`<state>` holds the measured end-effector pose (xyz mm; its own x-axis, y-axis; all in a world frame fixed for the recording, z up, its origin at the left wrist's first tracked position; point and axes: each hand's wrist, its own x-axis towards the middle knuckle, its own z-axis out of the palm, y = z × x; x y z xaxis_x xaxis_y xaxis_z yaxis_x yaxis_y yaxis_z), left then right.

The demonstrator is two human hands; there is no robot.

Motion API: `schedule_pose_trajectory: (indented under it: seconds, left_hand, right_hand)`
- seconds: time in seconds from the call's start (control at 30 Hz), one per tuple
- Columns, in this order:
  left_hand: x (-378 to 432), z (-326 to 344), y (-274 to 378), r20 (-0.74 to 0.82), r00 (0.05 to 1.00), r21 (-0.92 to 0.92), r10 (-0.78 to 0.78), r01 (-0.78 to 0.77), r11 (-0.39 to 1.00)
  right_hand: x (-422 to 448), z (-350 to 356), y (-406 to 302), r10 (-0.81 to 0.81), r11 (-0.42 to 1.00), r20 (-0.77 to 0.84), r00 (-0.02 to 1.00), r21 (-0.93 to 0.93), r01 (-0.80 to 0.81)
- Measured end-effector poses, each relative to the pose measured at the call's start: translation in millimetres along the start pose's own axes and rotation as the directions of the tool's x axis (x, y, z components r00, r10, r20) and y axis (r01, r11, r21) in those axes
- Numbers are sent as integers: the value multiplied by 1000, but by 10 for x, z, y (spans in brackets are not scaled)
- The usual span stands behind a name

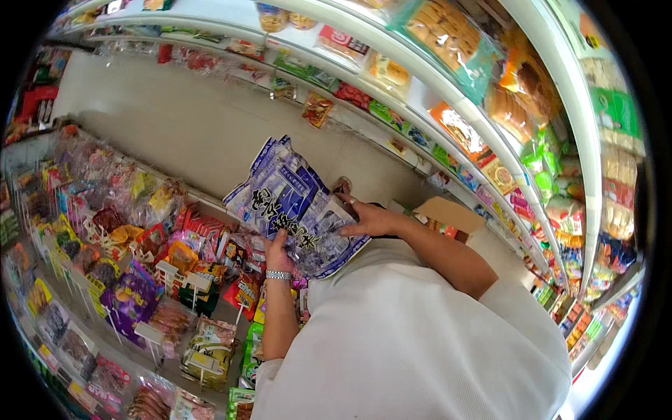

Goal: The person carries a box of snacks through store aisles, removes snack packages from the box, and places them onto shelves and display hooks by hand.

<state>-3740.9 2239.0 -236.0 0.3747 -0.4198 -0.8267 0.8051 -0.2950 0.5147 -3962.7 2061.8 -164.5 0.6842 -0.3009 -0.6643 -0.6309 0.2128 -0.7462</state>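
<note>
A large blue-and-white printed plastic bag [302, 215] is held in front of my body, its face turned up and bearing dark writing. My left hand [278, 254], with a metal watch on the wrist, grips the bag's lower left side, thumb on top and the fingers hidden beneath. At the right side, my right hand [370, 218] holds the bag with its fingers spread, a ring on one of them. The bag's top edge is crumpled, and its contents are hidden.
To the left, a low display [79, 294] carries many packaged snacks, a purple bag [131, 299] and small sign holders [195, 283]. Lit shelves [472, 105] with bagged bread curve along the right. An open cardboard box [451, 215] stands on the tiled floor [173, 121].
</note>
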Motion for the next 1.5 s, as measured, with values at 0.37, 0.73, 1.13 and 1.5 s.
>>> schedule_pose_trajectory:
  seconds: [0.37, 0.73, 1.13, 1.5]
  left_hand:
    - [53, 597, 438, 329, 937, 39, -119, 112, 993]
    - [-221, 1473, 569, 871, 480, 326, 105, -724, 608]
    - [-991, 2363, -235, 882, 348, 468, -316, -715, 519]
    - [-2251, 3207, -1719, 864, 57, 297, -500, -859, 416]
  right_hand:
    - [-305, -1, 40, -40, 996, -293, 955, -91, 14]
    - [-1002, 498, 685, -78, 926, -563, 823, 265, 269]
    - [-2033, 744, 1405, 13, 845, -850, 527, 291, 449]
    - [-3069, 645, 2444, -1, 507, -960, 280, 241, 828]
